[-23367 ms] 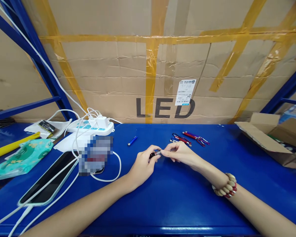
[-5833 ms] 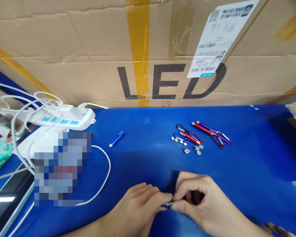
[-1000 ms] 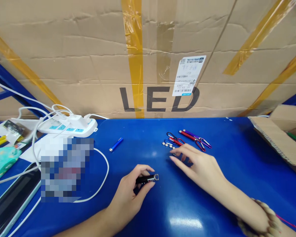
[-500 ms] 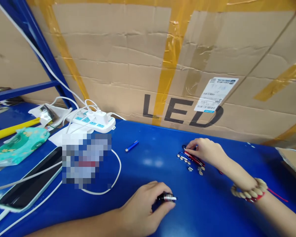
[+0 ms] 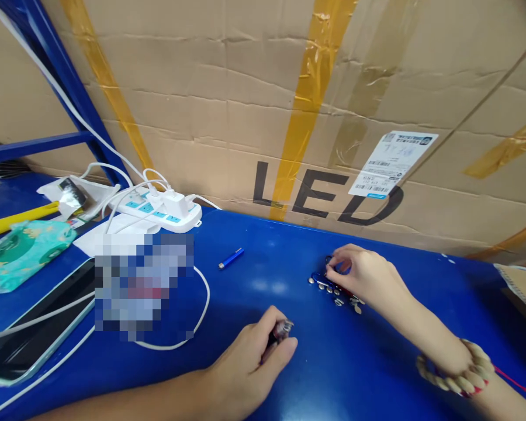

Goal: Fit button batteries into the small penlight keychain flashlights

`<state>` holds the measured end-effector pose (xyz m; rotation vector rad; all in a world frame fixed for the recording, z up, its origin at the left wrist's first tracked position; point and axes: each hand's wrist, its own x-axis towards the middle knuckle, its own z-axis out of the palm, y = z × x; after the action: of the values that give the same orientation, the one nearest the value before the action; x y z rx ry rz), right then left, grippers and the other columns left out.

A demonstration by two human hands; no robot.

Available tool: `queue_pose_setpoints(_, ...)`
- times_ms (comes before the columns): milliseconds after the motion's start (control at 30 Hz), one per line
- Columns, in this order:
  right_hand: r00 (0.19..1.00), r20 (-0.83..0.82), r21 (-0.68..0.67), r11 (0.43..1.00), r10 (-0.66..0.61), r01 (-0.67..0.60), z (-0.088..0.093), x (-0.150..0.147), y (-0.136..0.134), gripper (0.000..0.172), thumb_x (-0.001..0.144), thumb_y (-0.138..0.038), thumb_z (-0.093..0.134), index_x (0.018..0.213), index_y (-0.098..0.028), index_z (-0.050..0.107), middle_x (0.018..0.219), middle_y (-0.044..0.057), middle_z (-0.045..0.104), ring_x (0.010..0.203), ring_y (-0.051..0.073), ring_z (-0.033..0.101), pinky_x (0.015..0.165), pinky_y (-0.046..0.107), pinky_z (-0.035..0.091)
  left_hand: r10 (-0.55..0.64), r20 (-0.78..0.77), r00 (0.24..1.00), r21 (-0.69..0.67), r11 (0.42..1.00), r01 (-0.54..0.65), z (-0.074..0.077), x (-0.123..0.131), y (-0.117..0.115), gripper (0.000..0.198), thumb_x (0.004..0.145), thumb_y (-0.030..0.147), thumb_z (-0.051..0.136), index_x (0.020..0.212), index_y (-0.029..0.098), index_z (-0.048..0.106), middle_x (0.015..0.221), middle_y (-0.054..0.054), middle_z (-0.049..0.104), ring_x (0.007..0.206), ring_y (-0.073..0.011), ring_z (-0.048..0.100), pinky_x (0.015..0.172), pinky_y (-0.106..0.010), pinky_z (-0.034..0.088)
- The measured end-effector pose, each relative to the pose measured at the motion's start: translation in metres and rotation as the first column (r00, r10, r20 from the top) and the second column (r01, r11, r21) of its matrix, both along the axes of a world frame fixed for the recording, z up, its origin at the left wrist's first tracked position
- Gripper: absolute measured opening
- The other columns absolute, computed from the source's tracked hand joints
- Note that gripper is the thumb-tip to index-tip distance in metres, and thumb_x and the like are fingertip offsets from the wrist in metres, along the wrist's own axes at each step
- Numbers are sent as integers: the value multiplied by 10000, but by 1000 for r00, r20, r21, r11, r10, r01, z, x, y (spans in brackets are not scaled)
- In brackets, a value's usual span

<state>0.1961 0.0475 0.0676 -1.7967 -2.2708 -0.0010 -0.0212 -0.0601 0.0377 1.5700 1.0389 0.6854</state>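
My left hand (image 5: 249, 365) rests on the blue table (image 5: 289, 374) with its fingers closed round a small black torch (image 5: 281, 331), silver tip pointing away. My right hand (image 5: 366, 275) reaches across to a cluster of small keyring torches and pinches the blue clip (image 5: 333, 268) of one of them. Several silver button cells (image 5: 337, 292) lie scattered just under its fingers. A beaded bracelet (image 5: 456, 374) sits on the right wrist.
A loose blue torch body (image 5: 231, 258) lies mid-table. At left are a white power strip (image 5: 158, 210) with chargers, a looping white cable (image 5: 201, 304), a phone (image 5: 35, 339) and a teal packet (image 5: 21, 257). A taped "LED" carton (image 5: 324, 117) stands behind; a cardboard box (image 5: 523, 286) sits at right.
Over the last second my right hand left the black torch area and reached back to the keyring torches, closing on one. My left hand kept the black torch and tilted it.
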Motion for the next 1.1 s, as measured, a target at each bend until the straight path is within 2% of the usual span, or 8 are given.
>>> queue_pose_setpoints(67,983,-143,21,993,118,-116,0,-11,-12,99,698,-249,588,637,-212,657,846,5,699,629,148,645,541,239,457,34,32,999,-27,999,-33,2,1,2,168,888,338,410,775,220,367,674,49,375,594,-124,346,561,-249,306)
queue_pose_setpoints(200,832,-381,32,905,403,-424,-6,-36,-42,81,661,-139,580,710,-191,619,772,3,691,651,135,636,588,217,480,144,59,988,-31,989,-142,4,1,8,185,872,340,423,746,215,369,673,55,362,605,-118,356,579,-245,316)
queue_pose_setpoints(333,686,-529,-9,806,499,-592,-15,-49,-61,100,679,-96,570,728,-175,608,650,-19,640,542,92,576,519,176,452,192,34,981,2,981,-192,-1,1,14,202,876,332,414,720,217,353,663,60,354,603,-114,350,564,-237,310)
queue_pose_setpoints(467,620,-583,1,763,525,-646,-21,-45,-59,79,758,-126,575,797,-161,633,735,11,643,593,94,584,542,180,474,204,-29,979,61,977,-202,-4,0,15,238,865,293,422,673,225,297,626,71,315,565,-107,310,522,-231,274)
queue_pose_setpoints(600,546,-614,31,708,571,-706,-29,-38,-54,136,853,-156,551,969,-162,623,943,60,650,823,125,623,723,224,513,169,-47,985,51,985,-167,-2,-1,16,233,885,279,400,678,224,307,614,63,369,566,-111,340,518,-233,275)
queue_pose_setpoints(667,522,-611,77,701,596,-709,-32,-36,-53,152,883,-168,535,1015,-150,607,968,72,645,866,128,621,756,231,510,163,-25,986,20,987,-162,-2,-2,17,229,897,275,384,686,223,314,617,58,391,571,-111,352,524,-236,278)
queue_pose_setpoints(833,547,-562,122,716,620,-687,-40,-34,-54,129,917,-173,484,960,-153,605,894,52,654,780,120,625,688,216,506,205,27,978,-55,978,-203,-5,-3,20,216,872,264,398,689,229,287,627,72,275,563,-106,290,516,-235,256)
queue_pose_setpoints(1100,555,-546,18,671,627,-741,-41,-37,-58,112,913,-180,483,874,-174,588,754,-1,639,610,84,573,589,185,451,244,-54,968,43,969,-242,-3,-1,19,251,859,282,430,657,222,294,611,72,281,551,-103,291,518,-236,264)
